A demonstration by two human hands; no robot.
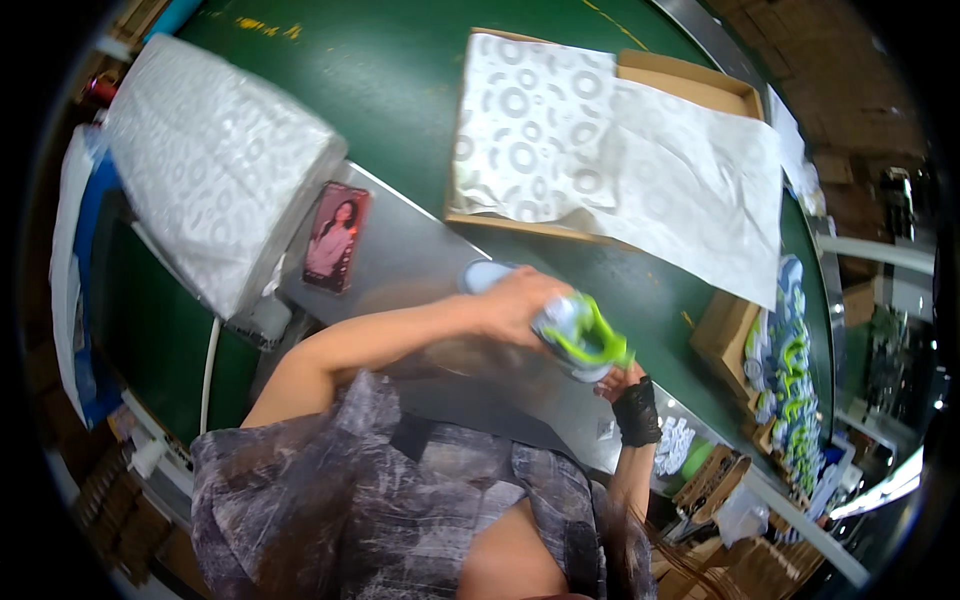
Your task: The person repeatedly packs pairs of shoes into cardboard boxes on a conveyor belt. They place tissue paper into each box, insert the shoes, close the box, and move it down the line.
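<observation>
Above the metal table edge I hold a light blue shoe (560,325) with a lime green collar, slightly blurred. My left hand (520,305) is wrapped over its middle from above. A rounded pale blue end (487,276) sticks out on the far side of that hand; whether it belongs to the same shoe I cannot tell. My right hand (622,383), with a black lace band at the wrist, grips the green-edged end, its fingers partly hidden beneath. Just beyond, an open cardboard shoebox (690,75) is lined with white tissue paper (540,130) printed with grey rings, spread over its side.
A plastic-wrapped stack of ring-printed paper (220,160) stands at the left. Beside it a phone (336,238) lies on the metal strip (420,250). Several blue and green shoes (793,370) line the right edge near a cardboard box (727,340). The tabletop (400,90) is green.
</observation>
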